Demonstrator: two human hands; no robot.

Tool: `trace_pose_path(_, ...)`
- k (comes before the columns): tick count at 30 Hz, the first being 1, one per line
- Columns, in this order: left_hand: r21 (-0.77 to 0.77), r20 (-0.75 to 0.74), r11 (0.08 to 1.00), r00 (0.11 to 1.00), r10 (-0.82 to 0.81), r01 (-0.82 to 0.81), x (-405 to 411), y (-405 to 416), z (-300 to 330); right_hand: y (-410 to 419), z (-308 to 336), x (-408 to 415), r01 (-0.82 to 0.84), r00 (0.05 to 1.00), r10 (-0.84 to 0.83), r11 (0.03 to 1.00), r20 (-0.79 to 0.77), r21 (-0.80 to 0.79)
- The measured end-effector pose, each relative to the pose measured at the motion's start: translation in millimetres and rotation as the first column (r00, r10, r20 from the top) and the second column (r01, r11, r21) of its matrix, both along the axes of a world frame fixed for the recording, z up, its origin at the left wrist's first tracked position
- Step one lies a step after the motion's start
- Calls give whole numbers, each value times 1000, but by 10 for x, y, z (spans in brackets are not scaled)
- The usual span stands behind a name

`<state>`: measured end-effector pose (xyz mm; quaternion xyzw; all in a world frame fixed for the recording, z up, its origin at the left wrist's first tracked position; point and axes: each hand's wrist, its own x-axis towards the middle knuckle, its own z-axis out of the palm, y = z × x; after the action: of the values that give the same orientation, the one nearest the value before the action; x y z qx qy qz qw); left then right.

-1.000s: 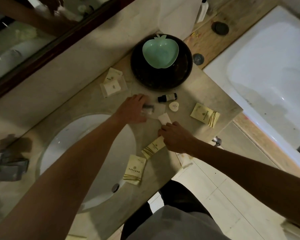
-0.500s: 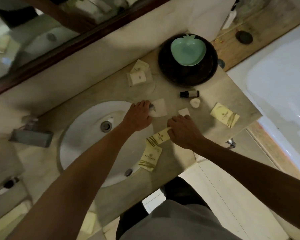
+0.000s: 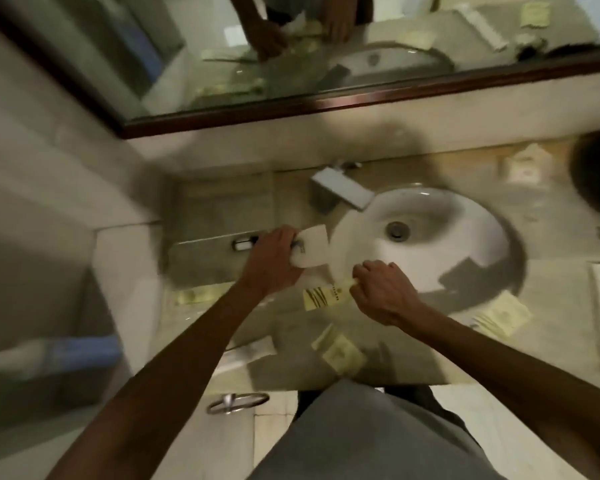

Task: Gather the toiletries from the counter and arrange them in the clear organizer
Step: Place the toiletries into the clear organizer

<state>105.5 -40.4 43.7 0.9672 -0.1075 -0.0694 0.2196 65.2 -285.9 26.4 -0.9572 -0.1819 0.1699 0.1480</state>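
L hand [image 3: 272,263]: fingers closed on white sachet [image 3: 310,249], held above counter [image 3: 551,271] at basin's 9 o'clock.
R hand [image 3: 383,292]: fingertips pinching yellow packet [image 3: 321,296], at basin's 7 o'clock.
Clear organizer [image 3: 219,233]: blurry, approx 9 o'clock of L hand, small bottle [image 3: 245,243] inside.
Basin [image 3: 426,237]: faucet [image 3: 342,192] at its 10 o'clock.
Loose yellow packets: one [image 3: 340,351] at counter front edge, one [image 3: 499,315] at basin's 5 o'clock.
Mirror [image 3: 291,46]: 12 o'clock, reflects both hands.

The packet [image 3: 321,296] is pale yellow with dark stripes and a small dark emblem. The pouch [image 3: 310,249] is milky white. The basin [image 3: 430,237] is white, the desk [image 3: 551,278] beige stone, the mirror frame [image 3: 361,100] dark reddish brown, the tray [image 3: 596,174] at far right black.
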Motion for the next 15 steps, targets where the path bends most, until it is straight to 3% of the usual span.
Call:
trace_pose_path(7,234,-84,968,991,108,-86,-86,1700,-131,1477,-63,13,-61,998,62,998,-27,29)
trace_pose_path(15,370,-112,927,993,-26,66,70,2108,-496,2158,-196,54,-57,997,59,998,-50,33)
